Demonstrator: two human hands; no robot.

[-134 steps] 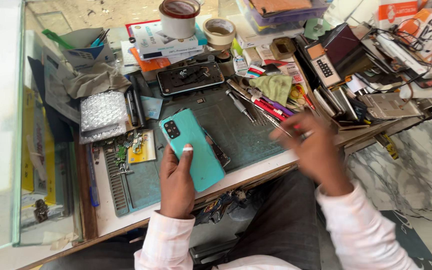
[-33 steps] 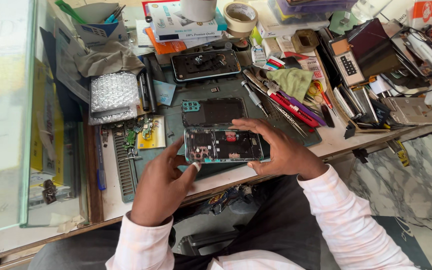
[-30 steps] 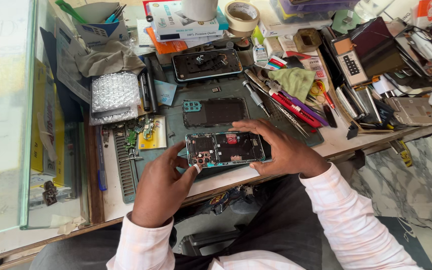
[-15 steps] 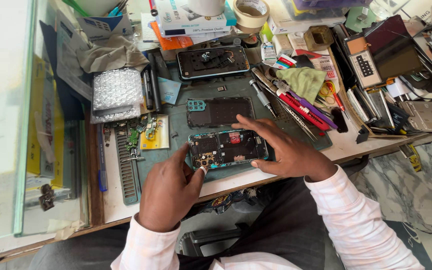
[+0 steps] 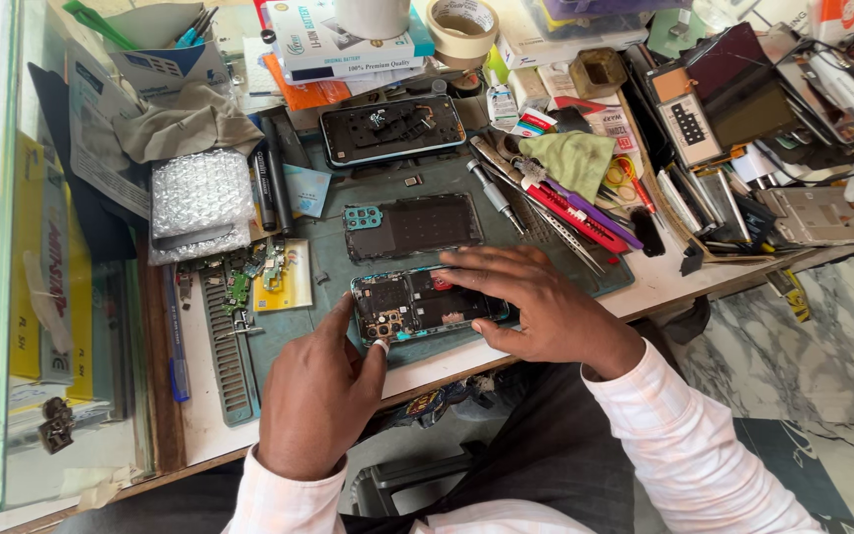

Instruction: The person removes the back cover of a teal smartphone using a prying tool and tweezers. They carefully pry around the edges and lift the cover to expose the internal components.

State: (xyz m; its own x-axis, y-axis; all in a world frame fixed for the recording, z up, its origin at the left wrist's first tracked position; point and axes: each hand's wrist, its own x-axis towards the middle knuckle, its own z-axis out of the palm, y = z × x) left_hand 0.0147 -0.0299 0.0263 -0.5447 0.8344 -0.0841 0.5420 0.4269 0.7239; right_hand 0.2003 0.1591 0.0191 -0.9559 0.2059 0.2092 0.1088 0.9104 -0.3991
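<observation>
Here, both hands low on the opened phone (image 5: 417, 305); left hand (image 5: 320, 391) pinching its corner; right hand (image 5: 536, 309) flat, fingers spread.

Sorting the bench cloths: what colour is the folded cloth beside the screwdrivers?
Light green cloth, plain, seen best in the head view.

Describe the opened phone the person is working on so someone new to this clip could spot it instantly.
Start at the dark green work mat in the middle of the cluttered bench. At its near edge, between the left hand and the right hand, lies the opened phone. Unlike the detached back cover just beyond it and the other phone farther back, it shows bare circuitry and camera modules inside a teal rim.
</observation>
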